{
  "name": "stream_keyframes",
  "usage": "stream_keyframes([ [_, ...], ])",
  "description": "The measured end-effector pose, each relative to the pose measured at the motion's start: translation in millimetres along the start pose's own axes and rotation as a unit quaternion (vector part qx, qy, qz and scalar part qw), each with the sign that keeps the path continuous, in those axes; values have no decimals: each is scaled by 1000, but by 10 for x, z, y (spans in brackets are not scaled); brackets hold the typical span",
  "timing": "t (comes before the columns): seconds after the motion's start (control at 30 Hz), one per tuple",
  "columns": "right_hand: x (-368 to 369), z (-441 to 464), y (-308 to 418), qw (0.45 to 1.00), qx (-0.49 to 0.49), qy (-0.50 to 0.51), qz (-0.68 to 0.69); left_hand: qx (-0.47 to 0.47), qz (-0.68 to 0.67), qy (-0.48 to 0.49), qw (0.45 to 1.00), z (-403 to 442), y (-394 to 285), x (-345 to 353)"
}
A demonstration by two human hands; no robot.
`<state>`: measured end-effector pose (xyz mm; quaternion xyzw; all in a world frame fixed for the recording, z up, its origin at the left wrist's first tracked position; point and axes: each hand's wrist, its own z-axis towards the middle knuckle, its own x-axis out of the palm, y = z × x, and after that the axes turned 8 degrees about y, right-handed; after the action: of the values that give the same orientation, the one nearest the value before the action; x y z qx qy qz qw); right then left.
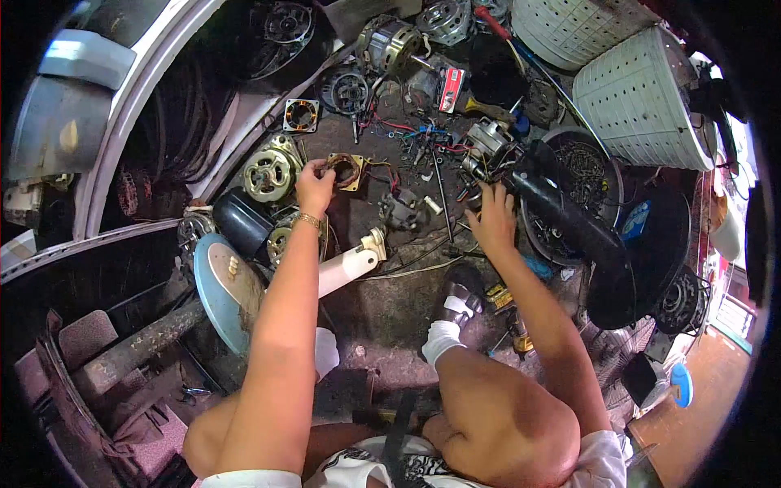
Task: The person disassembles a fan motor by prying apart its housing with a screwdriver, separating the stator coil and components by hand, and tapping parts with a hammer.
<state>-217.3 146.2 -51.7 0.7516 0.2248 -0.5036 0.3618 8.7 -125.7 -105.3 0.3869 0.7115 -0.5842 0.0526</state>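
Note:
My left hand (315, 191), a bracelet on its wrist, is closed at the left edge of a square motor stator (351, 185) with a copper-coloured winding ring. Wires run from the stator's right side. My right hand (494, 220) reaches down with its fingers apart, beside small dark metal parts below a silvery motor (488, 140). Whether its fingertips touch one of these parts is hard to tell. Between my hands lie a dusty motor piece (403, 210), a small white plastic piece (433, 205) and a long thin metal rod (443, 195).
A round basin (614, 195) of small metal parts stands at right, with a black fan stand (569, 215) across it. At left are a metal motor housing (272, 172) and a blue-white fan base (213, 285). White perforated tubs (643, 98) stand at upper right. A yellow drill (521, 337) lies below.

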Motion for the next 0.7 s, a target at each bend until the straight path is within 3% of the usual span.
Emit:
stream_keyframes([
  [0.07, -20, -96, 151, 999, -34, -16, -11, -44, 4, 0, 999, -21, -33, -24],
  [0.13, 18, -153, 382, 978, -162, 27, 125, -74, -27, 6, 997, 6, 93, 46],
  [0.27, 300, -154, 696, 958, -159, 17, 237, -77, -22, 1, 997, -95, -104, 54],
  [0.33, 515, -17, 650, 919, -112, 95, 365, -58, -40, 12, 997, -1, 144, 102],
  [0.4, 552, 126, 627, 924, -91, 94, 360, 36, 60, -27, 997, -47, 283, 137],
  [0.43, 516, 208, 628, 927, -100, 88, 351, 32, 99, -61, 993, -349, -153, 70],
  [0.5, 361, 366, 668, 925, -143, 70, 345, 111, 161, -113, 974, -620, -317, 120],
  [0.57, 279, 530, 672, 917, -194, 91, 335, 107, 159, -19, 981, -849, -392, 228],
  [0.67, 49, 542, 782, 913, -249, 90, 311, -16, 167, 157, 973, -1039, -325, 487],
  [0.7, -9, 502, 817, 909, -279, 87, 296, 23, 215, 143, 966, -1111, -374, 499],
])
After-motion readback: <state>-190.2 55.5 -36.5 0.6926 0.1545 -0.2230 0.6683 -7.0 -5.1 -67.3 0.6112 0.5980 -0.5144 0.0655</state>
